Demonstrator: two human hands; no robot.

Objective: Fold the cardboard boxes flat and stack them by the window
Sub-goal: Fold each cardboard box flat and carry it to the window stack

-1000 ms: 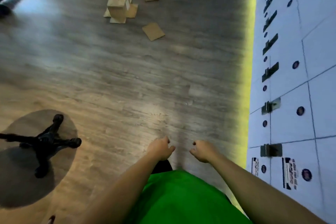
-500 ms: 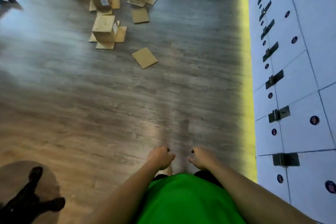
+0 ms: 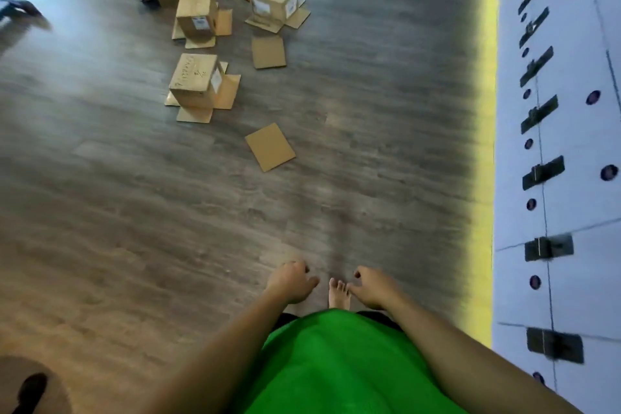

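Note:
Several brown cardboard boxes stand upside down on the wood floor ahead, flaps splayed out. The nearest box [image 3: 198, 82] has handwriting on top; further boxes [image 3: 196, 13] [image 3: 274, 0] stand behind it. Two flat cardboard pieces [image 3: 270, 146] [image 3: 268, 51] lie loose on the floor. My left hand [image 3: 290, 281] and right hand [image 3: 371, 287] hang low in front of my green shirt, fingers loosely curled, holding nothing. Both hands are far from the boxes.
A white wall of lockers [image 3: 557, 144] with dark handles runs along the right, a yellow strip [image 3: 487, 111] at its base. A black chair-base leg [image 3: 30, 390] shows at bottom left. My bare foot [image 3: 339, 292] is between my hands. Bright light falls at top left.
The view has advanced toward the boxes, which now sit lower and larger in frame. The chair base has slid almost out at bottom left. My hands stay empty and together.

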